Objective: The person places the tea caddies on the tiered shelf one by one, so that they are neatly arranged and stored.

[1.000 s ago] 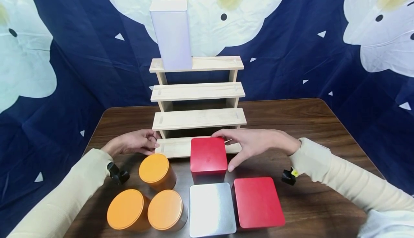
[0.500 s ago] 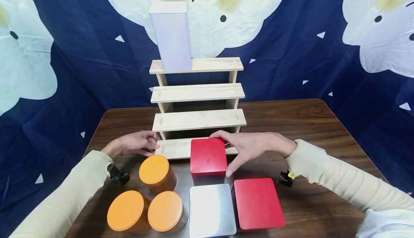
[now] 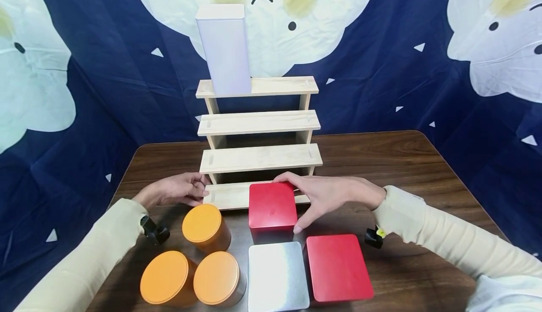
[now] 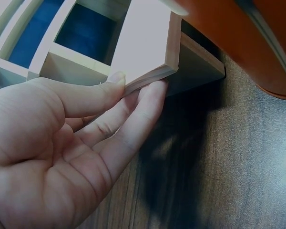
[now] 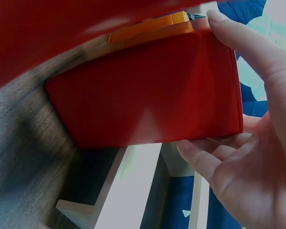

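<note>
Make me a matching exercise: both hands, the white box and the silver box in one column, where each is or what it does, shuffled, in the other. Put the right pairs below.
1. Left hand
2. Right hand
3. White box
4. Silver box

A. On the top shelf
B. Pinching the end of the bottom shelf
C. Between an orange tin and the front red box
D. Gripping the rear red box

Pairs: 1-B, 2-D, 3-A, 4-C.
</note>
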Available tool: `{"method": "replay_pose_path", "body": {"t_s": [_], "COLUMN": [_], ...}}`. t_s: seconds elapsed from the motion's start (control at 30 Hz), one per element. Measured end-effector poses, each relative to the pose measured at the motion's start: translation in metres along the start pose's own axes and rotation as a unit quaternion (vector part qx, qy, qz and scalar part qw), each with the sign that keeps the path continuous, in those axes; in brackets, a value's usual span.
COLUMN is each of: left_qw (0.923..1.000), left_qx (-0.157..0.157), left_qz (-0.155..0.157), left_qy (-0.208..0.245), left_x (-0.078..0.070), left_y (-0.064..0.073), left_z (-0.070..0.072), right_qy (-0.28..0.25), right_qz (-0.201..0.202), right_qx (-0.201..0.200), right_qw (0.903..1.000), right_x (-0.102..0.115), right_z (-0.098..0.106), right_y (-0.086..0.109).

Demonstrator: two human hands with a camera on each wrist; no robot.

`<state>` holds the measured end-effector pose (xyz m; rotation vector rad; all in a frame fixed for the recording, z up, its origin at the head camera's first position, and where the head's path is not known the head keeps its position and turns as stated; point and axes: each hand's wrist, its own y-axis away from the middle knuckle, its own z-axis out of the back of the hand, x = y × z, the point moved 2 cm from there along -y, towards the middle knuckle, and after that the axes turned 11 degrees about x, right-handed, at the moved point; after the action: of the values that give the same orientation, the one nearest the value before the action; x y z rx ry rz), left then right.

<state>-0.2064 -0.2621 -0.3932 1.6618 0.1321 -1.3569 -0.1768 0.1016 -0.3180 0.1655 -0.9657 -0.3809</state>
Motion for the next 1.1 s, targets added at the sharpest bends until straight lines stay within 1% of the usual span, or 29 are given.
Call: {"method": "replay_pose_path", "body": {"t_s": [0.13, 0.3, 0.43, 0.57, 0.73, 0.87, 0.97, 1.03, 1.1], "left_qw": [1.0000, 1.0000, 1.0000, 1.0000, 1.0000, 1.0000, 0.9999, 0.9998, 0.9998], "left_qx": [0.000, -0.003, 0.003, 0.005, 0.000, -0.003, -0.005, -0.006, -0.005], "left_qz": [0.002, 0.001, -0.004, -0.006, -0.002, -0.005, -0.005, -0.003, -0.004], "left_qy": [0.003, 0.007, 0.004, 0.001, 0.004, 0.006, 0.011, 0.016, 0.016], "left_x": [0.001, 0.002, 0.001, 0.001, 0.001, 0.001, 0.001, 0.002, 0.003], "left_y": [0.000, 0.000, 0.000, 0.000, -0.001, -0.001, -0.001, -0.002, -0.002], "left_z": [-0.001, -0.001, -0.001, -0.002, -0.001, 0.000, 0.000, 0.000, 0.000], "right_qy": [0.008, -0.010, -0.011, -0.014, -0.028, -0.041, -0.039, -0.032, -0.016], "right_qz": [0.010, 0.033, 0.036, 0.035, 0.033, 0.052, 0.070, 0.072, 0.066], "right_qx": [-0.010, -0.018, -0.027, -0.037, -0.041, -0.043, -0.052, -0.062, -0.076], "right_qw": [0.9999, 0.9992, 0.9989, 0.9986, 0.9982, 0.9969, 0.9954, 0.9949, 0.9948], "right_x": [-0.001, 0.000, 0.003, 0.006, 0.010, 0.015, 0.020, 0.023, 0.026], "right_z": [-0.001, -0.001, 0.002, 0.007, 0.015, 0.022, 0.028, 0.032, 0.036], "right_y": [0.001, 0.005, 0.008, 0.013, 0.020, 0.025, 0.030, 0.034, 0.038]}}
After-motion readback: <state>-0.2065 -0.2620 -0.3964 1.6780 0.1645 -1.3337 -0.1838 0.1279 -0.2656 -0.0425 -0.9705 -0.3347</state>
